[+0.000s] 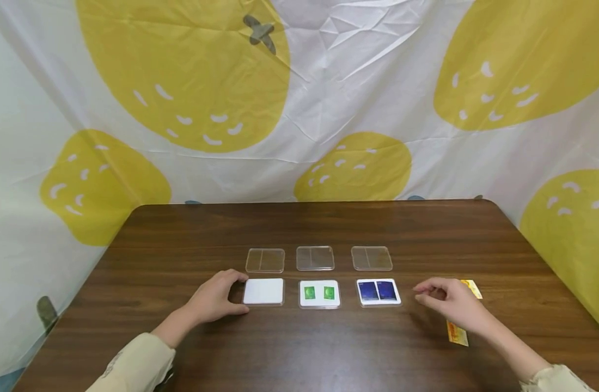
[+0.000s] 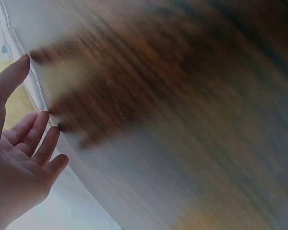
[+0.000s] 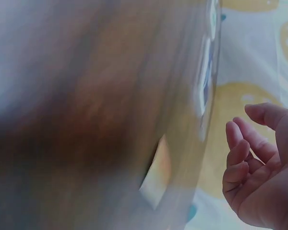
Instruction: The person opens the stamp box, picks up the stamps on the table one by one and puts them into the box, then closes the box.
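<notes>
There are three clear rectangular plastic pieces (image 1: 265, 260), three clear-edged white rectangular cards (image 1: 263, 291), two printed green squares (image 1: 310, 293), two printed dark-blue rectangles (image 1: 368, 291), one or two partly hidden yellow-orange paper strips (image 1: 457, 333), two bare hands (image 1: 212, 296) and one brown wood-grain table (image 1: 329, 359).

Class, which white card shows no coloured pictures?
The leftmost card, beside the left hand: plain white, whereas the middle card shows green and the right card blue.

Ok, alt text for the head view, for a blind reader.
A left hand is at the left edge of a white rectangular card; rightward lie a white card with two green pictures and another with two dark blue pictures, on a brown wood-grain table. Three clear plastic rectangles lie behind. A right hand, farther right, partly hides yellow printed paper.
</notes>
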A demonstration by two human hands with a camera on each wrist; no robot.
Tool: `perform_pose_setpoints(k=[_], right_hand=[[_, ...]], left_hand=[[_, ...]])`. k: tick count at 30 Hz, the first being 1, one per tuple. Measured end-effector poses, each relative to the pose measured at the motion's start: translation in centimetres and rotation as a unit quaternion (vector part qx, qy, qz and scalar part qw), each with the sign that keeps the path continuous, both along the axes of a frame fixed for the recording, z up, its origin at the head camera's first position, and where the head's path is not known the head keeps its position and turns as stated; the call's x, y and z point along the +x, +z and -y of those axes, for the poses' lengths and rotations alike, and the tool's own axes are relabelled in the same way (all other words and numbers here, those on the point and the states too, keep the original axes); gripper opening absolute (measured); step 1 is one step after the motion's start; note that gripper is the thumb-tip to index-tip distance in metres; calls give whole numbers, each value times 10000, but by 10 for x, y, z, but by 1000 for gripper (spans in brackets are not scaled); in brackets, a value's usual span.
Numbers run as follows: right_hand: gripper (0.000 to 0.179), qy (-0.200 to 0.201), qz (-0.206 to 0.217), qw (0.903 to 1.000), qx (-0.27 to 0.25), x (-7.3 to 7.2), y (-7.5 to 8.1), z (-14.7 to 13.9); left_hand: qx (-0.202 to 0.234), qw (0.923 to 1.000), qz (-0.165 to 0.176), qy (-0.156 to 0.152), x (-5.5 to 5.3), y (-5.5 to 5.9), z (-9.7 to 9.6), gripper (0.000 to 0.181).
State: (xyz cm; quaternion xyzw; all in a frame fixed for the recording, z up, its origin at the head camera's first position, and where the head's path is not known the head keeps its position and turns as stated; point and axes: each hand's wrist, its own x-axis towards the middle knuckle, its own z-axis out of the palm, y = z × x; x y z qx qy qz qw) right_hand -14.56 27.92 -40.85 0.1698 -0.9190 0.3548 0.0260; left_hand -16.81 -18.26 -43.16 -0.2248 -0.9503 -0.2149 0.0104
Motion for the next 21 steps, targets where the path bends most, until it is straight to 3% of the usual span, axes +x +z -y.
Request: perform_pose_setpoints(k=[11, 21], right_hand=[[16, -313, 409, 9983, 270, 29, -21, -67], [21, -241, -516, 9980, 259, 40, -33, -83]], left_hand=[[-101, 9999, -57, -26, -1, -4, -1, 54], [-25, 9999, -93, 27, -1, -4, 1, 54]])
